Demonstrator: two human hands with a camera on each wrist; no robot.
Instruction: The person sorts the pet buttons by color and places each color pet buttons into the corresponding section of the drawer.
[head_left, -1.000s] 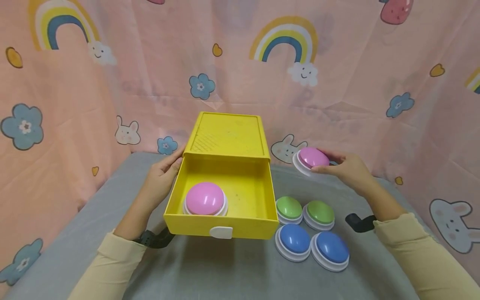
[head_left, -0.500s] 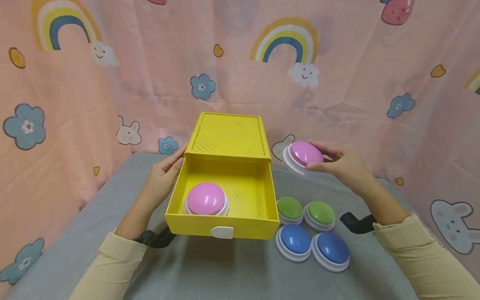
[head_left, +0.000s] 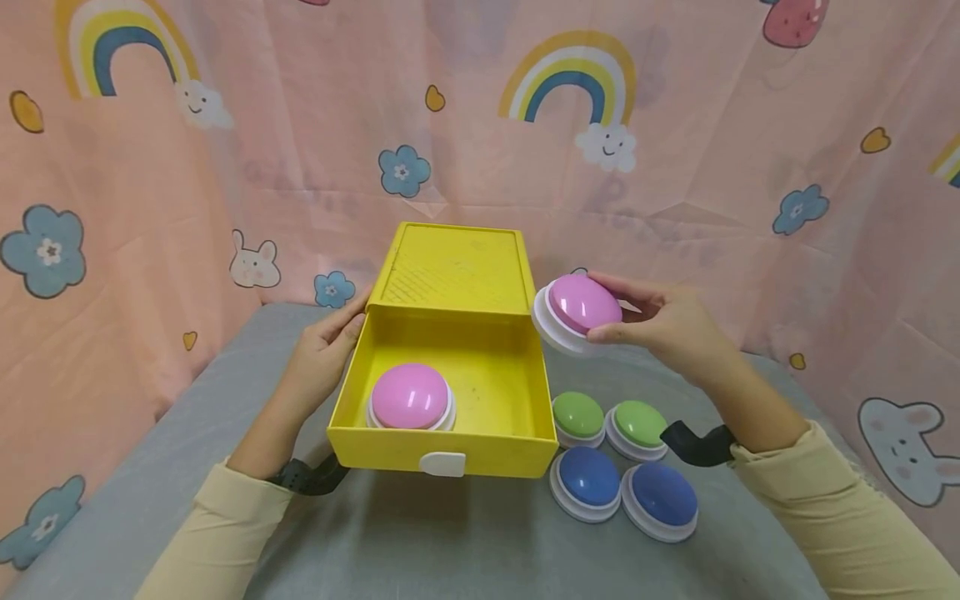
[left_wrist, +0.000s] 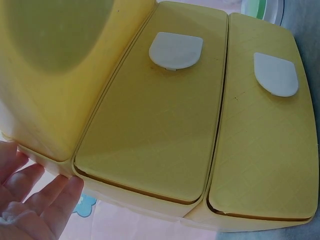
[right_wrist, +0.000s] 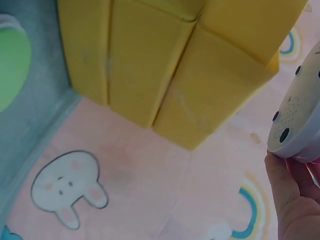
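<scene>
A yellow drawer unit stands on the grey surface with its top drawer pulled out. Inside that drawer, at the front left, lies a pink push button on a white base. My left hand rests against the unit's left side; in the left wrist view its extended fingers touch the edge. My right hand pinches a second pink push button, tilted in the air just right of the unit. The right wrist view shows this button's white underside, with holes.
Right of the drawer lie two green push buttons, one nearer and one further right. Two blue push buttons, left and right, lie in front of them. Lower drawers with white handles are closed. Pink patterned cloth hangs behind.
My right hand has carried the held pink push button leftward and slightly up, closer to the drawer unit. The left hand, drawer and other push buttons have stayed in place.
</scene>
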